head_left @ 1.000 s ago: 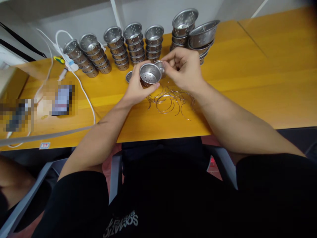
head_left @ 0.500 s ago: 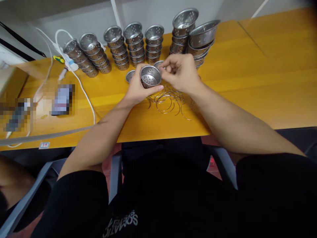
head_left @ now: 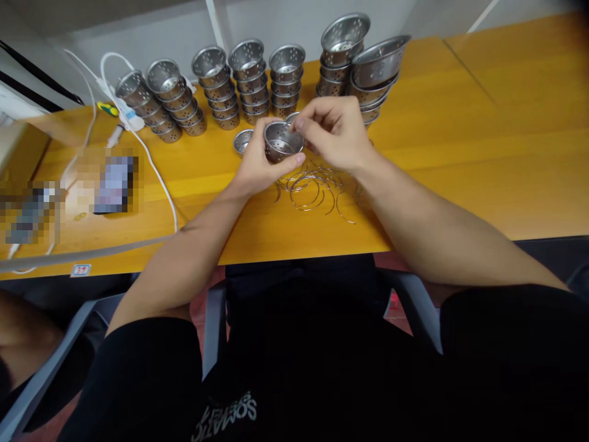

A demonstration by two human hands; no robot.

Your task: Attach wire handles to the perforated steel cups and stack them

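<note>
My left hand (head_left: 257, 162) is wrapped round a small perforated metal strainer cup (head_left: 284, 142), its opening tilted up towards me. At the far right part of the cup's rim, my right hand (head_left: 334, 129) pinches what looks like a thin metal wire (head_left: 288, 125) between thumb and forefinger. The wire's ends are too small to make out. Below the hands, a tangle of curved metal wires (head_left: 309, 189) lies on the table. Another metal cup (head_left: 242, 142) stands just left of my left hand, and one more (head_left: 292, 116) is partly hidden behind my fingers.
Stacks of perforated cups (head_left: 248, 80) line the back of the wooden table (head_left: 460, 159), with wider ones (head_left: 380, 64) at the right. On the left are a power strip (head_left: 131, 116), a white cable (head_left: 161, 178) and a blurred phone (head_left: 115, 184). Another person's limb (head_left: 23, 331) shows at lower left.
My right hand's fingertips have shifted slightly left, over the cup's rim. The cup has moved a little to the right in my left hand and tilted slightly.
</note>
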